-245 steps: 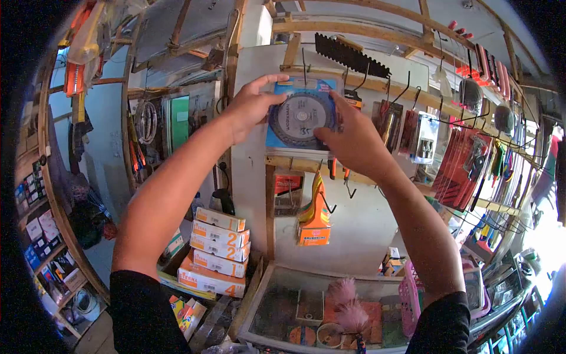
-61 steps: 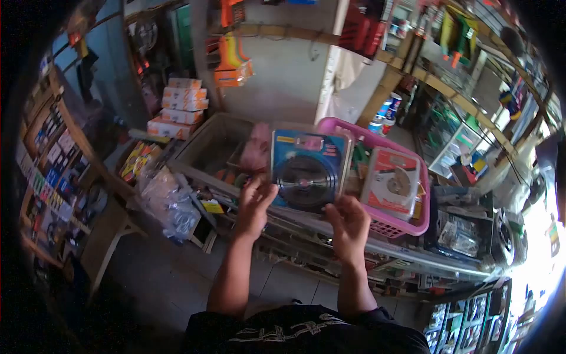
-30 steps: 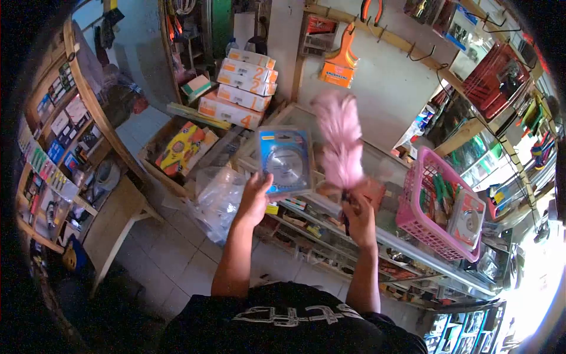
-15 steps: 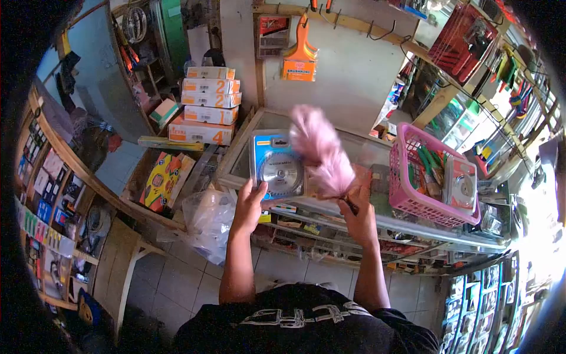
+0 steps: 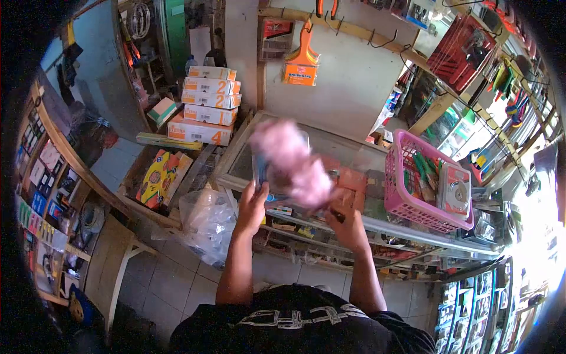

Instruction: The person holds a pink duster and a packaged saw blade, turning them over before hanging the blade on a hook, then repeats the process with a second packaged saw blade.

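– Beneath a pale wall (image 5: 342, 97), a glass-topped tabletop (image 5: 389, 227) is spread across the room. What is held above its near edge?

– A flat blue pack (image 5: 258, 168) is gripped along its lower side by the fingers of the left hand (image 5: 250, 212). Its front is mostly hidden by a pink duster (image 5: 309, 180), whose handle end is clasped in the curled fingers of the right hand (image 5: 348, 227).

– What could be upset?

– The pack might be knocked loose, since it is seemingly pinched at one low corner only, and the duster, blurred by speed, is being swung right against or in front of it. If dropped, it could be sent onto the glass or over the edge to the tiled floor (image 5: 283, 268).

– And the pink basket (image 5: 398, 197)?

– It is set to the right, apart from the duster; only by a wide swing would it be caught. Nearer the left arm, a clear plastic bag (image 5: 209, 230) could be snagged if the elbow were moved outward.
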Available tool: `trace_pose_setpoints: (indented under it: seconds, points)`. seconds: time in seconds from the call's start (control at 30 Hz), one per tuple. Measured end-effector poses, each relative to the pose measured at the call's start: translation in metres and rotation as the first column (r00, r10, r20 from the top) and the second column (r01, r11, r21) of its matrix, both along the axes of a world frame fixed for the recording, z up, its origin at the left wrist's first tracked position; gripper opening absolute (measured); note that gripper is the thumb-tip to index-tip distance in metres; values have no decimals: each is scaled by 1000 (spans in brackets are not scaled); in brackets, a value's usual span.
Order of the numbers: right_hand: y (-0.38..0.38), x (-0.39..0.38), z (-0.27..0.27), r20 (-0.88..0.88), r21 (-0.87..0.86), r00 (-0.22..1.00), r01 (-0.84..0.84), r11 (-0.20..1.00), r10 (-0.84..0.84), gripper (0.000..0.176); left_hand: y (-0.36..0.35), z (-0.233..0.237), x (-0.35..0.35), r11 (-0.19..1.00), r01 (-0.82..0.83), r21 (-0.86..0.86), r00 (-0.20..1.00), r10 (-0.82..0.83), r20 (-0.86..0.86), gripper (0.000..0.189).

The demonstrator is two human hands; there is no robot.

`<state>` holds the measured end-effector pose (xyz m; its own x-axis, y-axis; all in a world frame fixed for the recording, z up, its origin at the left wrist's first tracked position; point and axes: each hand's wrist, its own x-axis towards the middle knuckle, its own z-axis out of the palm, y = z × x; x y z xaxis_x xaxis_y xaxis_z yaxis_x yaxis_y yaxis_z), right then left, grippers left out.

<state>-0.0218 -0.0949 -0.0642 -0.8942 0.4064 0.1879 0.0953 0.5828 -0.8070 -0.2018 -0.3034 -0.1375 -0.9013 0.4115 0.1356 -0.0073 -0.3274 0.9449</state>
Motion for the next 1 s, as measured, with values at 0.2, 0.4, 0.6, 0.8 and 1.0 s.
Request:
trace_pose_setpoints:
  seconds: [0.2,0.4,0.6,0.8,1.0]
  points:
    - [-21,-18,-24,-201,56,980,16,998,-4,18,24,24,19,900,9,435,988,-76,136,34]
    - [-43,-35,-31,-159,-54,976,-158,986,147,20,31,32,30,901,-147,408,957,24,290,45]
    - [-65,-54,-21,-76,-91,979,-196,976,189,18,30,-15,10,998,55,34,989,-50,-139,50]
    - [-34,-38,-40,-95,-119,988,-135,984,124,22,10,31,11,877,-149,458,982,75,176,50]
    - [-48,-27,6,-78,-19,976,-204,979,202,18,4,12,-4,945,-77,318,988,29,155,59]
